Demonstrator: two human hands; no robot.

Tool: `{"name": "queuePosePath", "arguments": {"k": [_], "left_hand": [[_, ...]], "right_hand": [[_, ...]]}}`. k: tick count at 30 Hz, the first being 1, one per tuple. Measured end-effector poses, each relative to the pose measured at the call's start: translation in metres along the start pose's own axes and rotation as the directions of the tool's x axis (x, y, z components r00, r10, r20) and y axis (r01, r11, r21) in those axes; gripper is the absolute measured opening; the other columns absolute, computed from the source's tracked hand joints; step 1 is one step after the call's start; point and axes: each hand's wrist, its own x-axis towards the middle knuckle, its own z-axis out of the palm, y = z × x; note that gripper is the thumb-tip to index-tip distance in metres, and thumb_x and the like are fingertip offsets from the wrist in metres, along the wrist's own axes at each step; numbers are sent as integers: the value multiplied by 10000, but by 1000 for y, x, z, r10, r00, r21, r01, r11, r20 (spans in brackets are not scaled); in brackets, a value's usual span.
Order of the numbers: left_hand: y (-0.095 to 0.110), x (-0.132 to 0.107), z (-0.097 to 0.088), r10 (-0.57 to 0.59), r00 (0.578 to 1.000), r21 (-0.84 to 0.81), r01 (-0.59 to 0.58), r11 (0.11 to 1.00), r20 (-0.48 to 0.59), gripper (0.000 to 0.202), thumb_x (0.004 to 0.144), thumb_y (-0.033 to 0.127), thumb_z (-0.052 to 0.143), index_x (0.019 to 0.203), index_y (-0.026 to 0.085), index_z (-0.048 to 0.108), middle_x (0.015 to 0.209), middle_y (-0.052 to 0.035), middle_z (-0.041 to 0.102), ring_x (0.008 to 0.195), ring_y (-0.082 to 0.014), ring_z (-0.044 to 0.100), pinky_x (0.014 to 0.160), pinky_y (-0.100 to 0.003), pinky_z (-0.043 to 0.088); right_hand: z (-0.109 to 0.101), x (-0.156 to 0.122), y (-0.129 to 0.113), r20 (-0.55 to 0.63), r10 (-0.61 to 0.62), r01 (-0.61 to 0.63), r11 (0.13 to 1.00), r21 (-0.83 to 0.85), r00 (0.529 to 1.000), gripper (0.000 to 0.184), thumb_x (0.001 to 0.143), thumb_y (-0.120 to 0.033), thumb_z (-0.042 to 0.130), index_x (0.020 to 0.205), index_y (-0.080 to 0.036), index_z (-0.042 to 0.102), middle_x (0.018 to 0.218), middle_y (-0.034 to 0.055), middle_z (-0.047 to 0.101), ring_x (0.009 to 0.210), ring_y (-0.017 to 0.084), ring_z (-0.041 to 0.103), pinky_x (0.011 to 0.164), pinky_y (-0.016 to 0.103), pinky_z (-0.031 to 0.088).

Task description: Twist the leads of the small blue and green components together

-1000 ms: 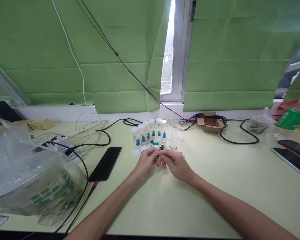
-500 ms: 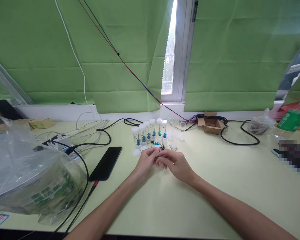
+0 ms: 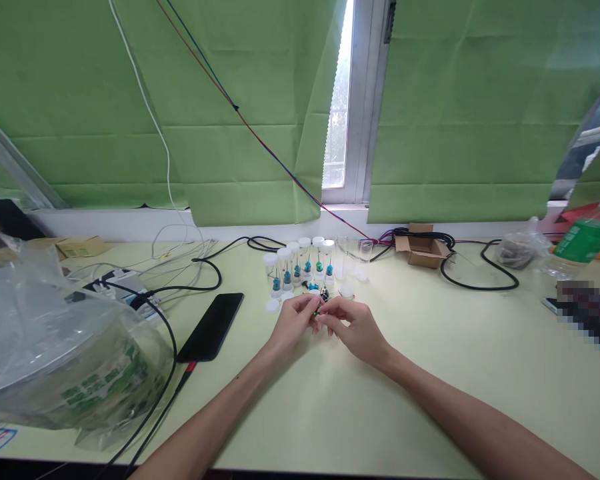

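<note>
My left hand (image 3: 293, 323) and my right hand (image 3: 355, 327) meet at the middle of the pale table (image 3: 430, 360), fingertips pinched together on a tiny green part (image 3: 316, 311). Just beyond them stands a row of small clear vials (image 3: 300, 267) with white caps and blue or green parts inside. A few loose white caps (image 3: 272, 305) and small dark parts (image 3: 324, 292) lie beside the vials.
A black phone (image 3: 211, 327) lies left of my hands. Black cables (image 3: 180, 288) and a large clear plastic bag (image 3: 55, 353) fill the left side. A small cardboard box (image 3: 421, 248), a coiled cable (image 3: 480, 273) and a green-labelled bottle (image 3: 583, 240) sit at the right.
My hands stay joined on the small green part. The right hand's fingers have shifted slightly upward and curled a little more.
</note>
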Motion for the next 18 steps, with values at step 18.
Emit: {"name": "queuePosePath", "arguments": {"k": [18], "left_hand": [[-5, 3, -1, -23, 999, -61, 21, 998, -24, 365, 850, 505, 622, 826, 142, 651, 610, -23, 596, 569, -137, 559, 546, -251, 437]], "right_hand": [[-2, 1, 3, -90, 18, -25, 997, -78, 996, 318, 928, -404, 572, 687, -196, 565, 579, -13, 611, 468, 110, 553, 480, 244, 456]]}}
